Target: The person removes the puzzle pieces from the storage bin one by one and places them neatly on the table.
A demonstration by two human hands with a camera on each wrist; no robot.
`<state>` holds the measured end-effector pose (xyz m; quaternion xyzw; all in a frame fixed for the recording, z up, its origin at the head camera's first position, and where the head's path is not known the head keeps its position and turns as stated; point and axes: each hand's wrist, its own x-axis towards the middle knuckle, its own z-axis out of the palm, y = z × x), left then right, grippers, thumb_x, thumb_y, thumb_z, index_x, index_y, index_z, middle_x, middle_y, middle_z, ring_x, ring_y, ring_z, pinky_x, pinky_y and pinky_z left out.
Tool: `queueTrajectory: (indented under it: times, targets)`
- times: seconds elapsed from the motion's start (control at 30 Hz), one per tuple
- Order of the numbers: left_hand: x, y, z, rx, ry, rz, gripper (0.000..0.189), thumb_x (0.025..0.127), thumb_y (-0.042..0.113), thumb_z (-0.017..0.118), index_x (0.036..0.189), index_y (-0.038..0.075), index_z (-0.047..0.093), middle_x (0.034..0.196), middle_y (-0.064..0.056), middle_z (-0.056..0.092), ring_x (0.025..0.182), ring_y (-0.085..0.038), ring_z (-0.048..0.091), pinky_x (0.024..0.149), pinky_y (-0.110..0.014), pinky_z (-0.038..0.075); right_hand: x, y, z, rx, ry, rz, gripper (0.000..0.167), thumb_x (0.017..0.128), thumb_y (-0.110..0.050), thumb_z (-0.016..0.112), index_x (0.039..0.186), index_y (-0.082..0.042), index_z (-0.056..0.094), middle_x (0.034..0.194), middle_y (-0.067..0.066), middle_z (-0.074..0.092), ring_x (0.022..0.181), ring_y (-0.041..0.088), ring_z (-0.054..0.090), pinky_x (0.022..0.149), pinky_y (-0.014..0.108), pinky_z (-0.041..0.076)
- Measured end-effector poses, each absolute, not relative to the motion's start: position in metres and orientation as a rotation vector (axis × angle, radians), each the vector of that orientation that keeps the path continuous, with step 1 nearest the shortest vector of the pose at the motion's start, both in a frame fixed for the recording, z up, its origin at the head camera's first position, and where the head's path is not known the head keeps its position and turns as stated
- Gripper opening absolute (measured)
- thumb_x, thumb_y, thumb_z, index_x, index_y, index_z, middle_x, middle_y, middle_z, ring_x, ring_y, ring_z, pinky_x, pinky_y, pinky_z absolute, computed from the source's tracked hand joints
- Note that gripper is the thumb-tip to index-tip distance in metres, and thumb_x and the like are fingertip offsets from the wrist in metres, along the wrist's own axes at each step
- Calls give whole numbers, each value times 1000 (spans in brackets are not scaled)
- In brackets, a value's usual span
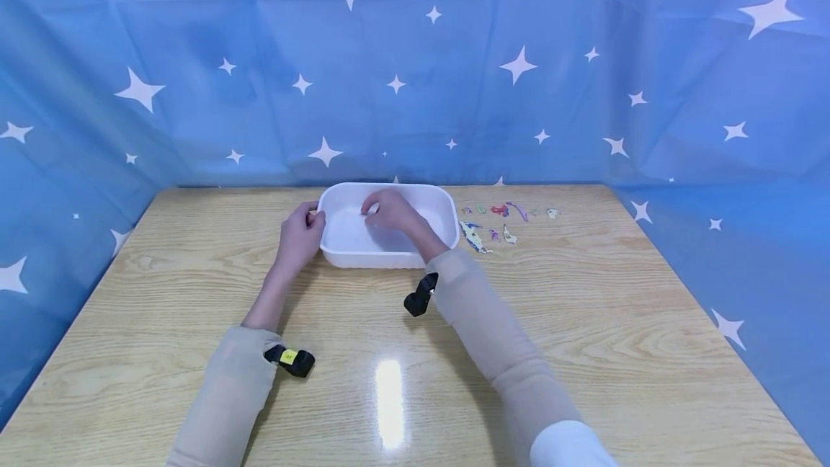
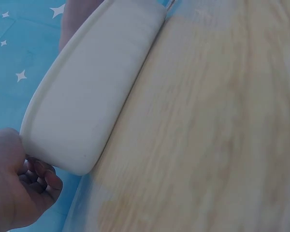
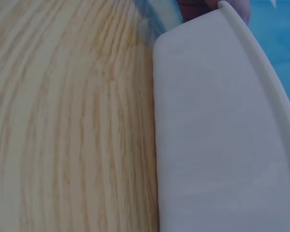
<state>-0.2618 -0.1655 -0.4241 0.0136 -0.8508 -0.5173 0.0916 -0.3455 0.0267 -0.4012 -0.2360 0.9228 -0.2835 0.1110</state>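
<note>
A white plastic basin (image 1: 363, 259) with rounded corners stands at the back of the wooden table. At its left end my left hand (image 1: 302, 240) grips the rim; in the left wrist view the fingers of this hand (image 2: 14, 179) curl beneath the rim's edge. My right hand (image 1: 392, 211) reaches over the near rim into the basin, thumb and index finger bent toward each other low over the floor. I cannot tell whether a small thing is between them. In the right wrist view the basin's outer wall (image 3: 217, 121) hides that hand.
To the right of the basin lie several small coloured scraps, among them a red piece (image 1: 500, 210), a purple strip (image 1: 519, 211) and a larger pale blue-edged piece (image 1: 472, 236). A blue curtain with white stars (image 1: 415, 114) hangs right behind the wooden table (image 1: 583, 323).
</note>
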Motion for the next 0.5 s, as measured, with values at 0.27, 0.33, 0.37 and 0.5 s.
queueTrajectory:
  times: [0.27, 0.33, 0.37, 0.5]
  targets:
    - [-261, -165, -424, 11, -2506, -1522, 39, 105, 15, 47, 135, -8, 56, 81, -7, 50, 65, -16, 45, 55, -22, 38, -346, 26, -405, -766, 2748, -809, 8, 90, -3, 69, 95, -1, 74, 96, 9, 72, 90, 20, 64, 80, 23, 49]
    - [-261, -165, -423, 4, -2505, -1523, 39, 105, 14, 47, 135, -9, 56, 80, -7, 49, 64, -16, 45, 55, -22, 38, -346, 26, -405, -772, 2743, -809, 8, 90, -4, 68, 93, -1, 75, 93, 8, 72, 89, 18, 64, 79, 22, 49]
    - [-261, -166, -423, 2, -2504, -1523, 39, 105, 14, 47, 135, -9, 56, 80, -7, 49, 64, -16, 45, 55, -22, 38, -346, 26, -404, -775, 2737, -808, 7, 90, -3, 68, 93, -1, 75, 92, 7, 72, 88, 17, 64, 79, 22, 49]
    - [-261, -165, -423, 3, -2505, -1527, 39, 105, 14, 47, 136, -9, 55, 79, -6, 48, 64, -16, 44, 55, -23, 38, -343, 27, -402, -769, 2715, -803, 7, 91, -2, 69, 92, 0, 75, 89, 8, 72, 82, 15, 60, 75, 21, 47]
